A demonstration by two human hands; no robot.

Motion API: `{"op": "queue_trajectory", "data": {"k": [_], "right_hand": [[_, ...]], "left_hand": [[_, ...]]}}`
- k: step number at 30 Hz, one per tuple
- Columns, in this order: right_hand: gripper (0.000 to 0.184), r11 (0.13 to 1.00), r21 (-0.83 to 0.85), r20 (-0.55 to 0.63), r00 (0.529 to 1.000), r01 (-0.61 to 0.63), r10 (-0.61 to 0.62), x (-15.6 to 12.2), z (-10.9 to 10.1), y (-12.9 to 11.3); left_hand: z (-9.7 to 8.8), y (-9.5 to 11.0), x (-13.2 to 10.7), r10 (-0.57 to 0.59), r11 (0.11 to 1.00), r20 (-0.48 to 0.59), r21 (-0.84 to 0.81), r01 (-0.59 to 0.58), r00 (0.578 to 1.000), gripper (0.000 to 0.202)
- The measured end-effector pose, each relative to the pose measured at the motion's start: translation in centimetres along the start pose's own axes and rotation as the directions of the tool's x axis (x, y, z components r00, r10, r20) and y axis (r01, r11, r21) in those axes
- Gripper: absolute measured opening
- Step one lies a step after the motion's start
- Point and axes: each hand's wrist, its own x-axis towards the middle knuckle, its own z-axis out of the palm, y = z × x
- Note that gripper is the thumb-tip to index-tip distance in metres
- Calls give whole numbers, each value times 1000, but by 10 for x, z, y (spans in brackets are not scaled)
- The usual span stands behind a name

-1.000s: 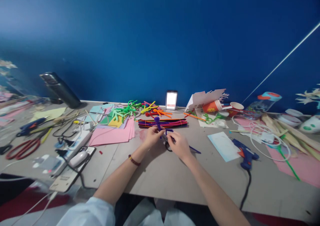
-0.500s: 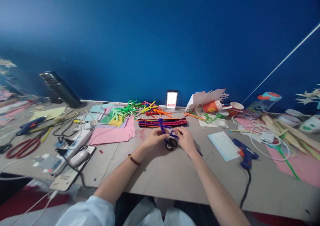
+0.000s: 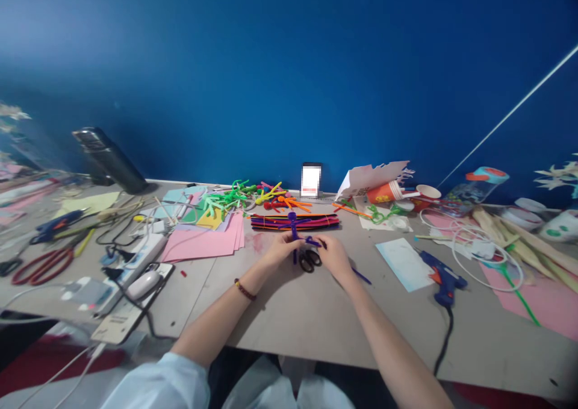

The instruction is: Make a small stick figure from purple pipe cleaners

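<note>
My left hand (image 3: 282, 252) is closed, pinching a purple pipe cleaner figure (image 3: 292, 221) that has a rounded top and stands roughly upright. To its right, my right hand (image 3: 333, 257) is closed on a bent purple pipe cleaner (image 3: 312, 241), whose end points toward the figure; whether the two touch I cannot tell. Black-handled scissors (image 3: 308, 263) lie on the table between my hands. A loose purple pipe cleaner piece (image 3: 361, 276) sticks out beyond my right wrist. Behind my hands lies a bundle of red, purple and dark pipe cleaners (image 3: 266, 222).
Pink paper sheets (image 3: 194, 245), green pipe cleaner shapes (image 3: 232, 197) and orange ones (image 3: 293, 203) lie further back. A blue glue gun (image 3: 447, 282) rests at right beside a pale blue card (image 3: 401, 263). At left are a power strip (image 3: 130, 270) and red-handled scissors (image 3: 43, 267). A phone (image 3: 311, 180) leans on the wall.
My hands have moved slightly apart, and the purple figure is more upright, with its lower part now showing below my left fingers. More of the loose purple piece shows beside my right wrist.
</note>
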Motion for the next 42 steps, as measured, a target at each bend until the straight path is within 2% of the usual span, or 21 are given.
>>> {"op": "queue_trajectory", "data": {"k": [3,8,13,18,22,25,29,32,36,42], "right_hand": [[25,998,-36,-79,996,47,-49,1,-2,0],[26,993,-52,-113,987,106,-112,0,-6,-4],[26,989,-39,-117,982,145,-149,1,-8,-4],[27,986,-36,-136,977,160,-164,1,-9,-3],[27,987,-50,-147,976,156,-162,0,-9,-6],[27,992,-54,-157,980,118,-125,0,-7,-6],[23,995,65,-101,993,75,-69,1,-3,-4],[21,989,116,-28,996,93,-90,-3,1,-8],[23,985,-9,37,984,172,-172,-12,5,-21],[20,960,-121,-1,967,252,-254,-16,3,-28]], "left_hand": [[-4,-5,3,-57,998,26,-27,57,998,18],[-8,-7,6,-129,990,76,-52,133,989,20],[-7,-5,6,-76,997,67,-9,77,995,20],[-8,-5,5,-83,997,44,-4,83,996,25],[-5,0,2,-56,996,84,71,51,995,27],[-2,4,-1,-39,998,97,55,34,995,25],[-1,4,-1,43,999,37,-28,-42,998,22],[-1,3,1,82,995,-32,-56,-83,996,23],[-1,1,2,110,991,-77,-73,-116,991,25],[-5,-1,5,114,993,-106,9,-114,988,27]]}}
